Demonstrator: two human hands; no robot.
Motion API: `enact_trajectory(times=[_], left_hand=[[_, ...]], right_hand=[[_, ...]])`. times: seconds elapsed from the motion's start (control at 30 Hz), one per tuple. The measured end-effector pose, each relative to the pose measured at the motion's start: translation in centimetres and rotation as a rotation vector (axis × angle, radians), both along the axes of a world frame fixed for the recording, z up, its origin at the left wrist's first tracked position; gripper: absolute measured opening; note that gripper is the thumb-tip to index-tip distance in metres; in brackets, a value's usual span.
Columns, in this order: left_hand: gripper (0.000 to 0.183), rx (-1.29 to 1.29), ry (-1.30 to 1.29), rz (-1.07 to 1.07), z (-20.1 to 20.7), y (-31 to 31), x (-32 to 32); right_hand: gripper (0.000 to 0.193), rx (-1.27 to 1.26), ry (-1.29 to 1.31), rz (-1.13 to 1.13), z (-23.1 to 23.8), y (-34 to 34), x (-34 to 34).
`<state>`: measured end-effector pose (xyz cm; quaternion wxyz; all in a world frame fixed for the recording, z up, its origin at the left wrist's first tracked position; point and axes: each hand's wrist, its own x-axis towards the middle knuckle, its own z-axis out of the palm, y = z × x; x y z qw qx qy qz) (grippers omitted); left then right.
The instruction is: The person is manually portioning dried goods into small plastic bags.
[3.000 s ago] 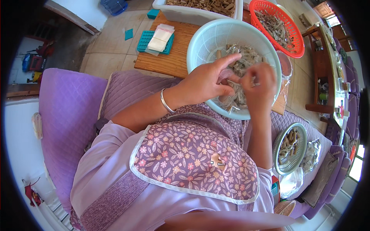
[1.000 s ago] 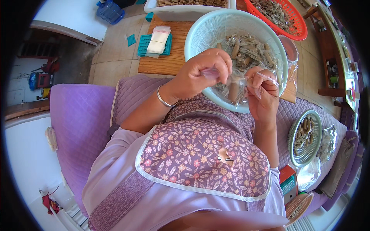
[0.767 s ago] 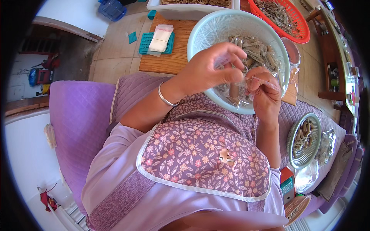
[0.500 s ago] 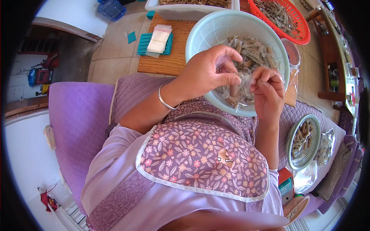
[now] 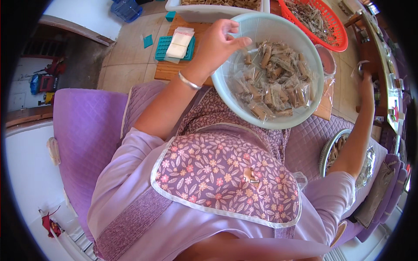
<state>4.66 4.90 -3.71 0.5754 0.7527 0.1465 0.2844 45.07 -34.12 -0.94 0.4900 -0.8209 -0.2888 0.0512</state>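
A pale blue-green basin [image 5: 224, 82] in front of me holds many small clear packets [image 5: 272, 93] with brown tube-like pieces inside. Above its left rim hovers my left hand [image 5: 220, 43], fingers loosely bent and thumb stretched out apart from them, with nothing visible in its grasp. My right arm reaches far out to the right, past the sofa seat. At its end, my right hand [image 5: 366, 71] is small and unclear beside a dark wooden cabinet [image 5: 373, 52]. Something pale shows at the fingers, too small to name.
A wooden table [image 5: 167, 71] carries teal trays [image 5: 163, 45] with a stack of clear bags [image 5: 180, 43]. Behind stand a white bin [image 5: 217, 15] of brown pieces and a red basket [image 5: 344, 37]. A smaller basket [image 5: 324, 154] sits on the sofa under my right arm.
My hands have parted from over the basin. The left moved up and left to the rim; the right swung far out to the right. The clear plastic between them is gone from there.
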Motion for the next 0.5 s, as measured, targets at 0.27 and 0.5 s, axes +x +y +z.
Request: enact_trajectory(times=[0.27,0.5], left_hand=[[0.030,-1.002,-0.202,-0.292,1.4,-3.3,-2.4],[0.030,-1.076,-0.345,-0.438,2.1,-7.1,-2.7]], right_hand=[[0.028,-0.038,-0.113,0.031,3.3,14.6,-28.3],[0.018,0.387,0.570,0.314,0.1,19.3,-36.2]])
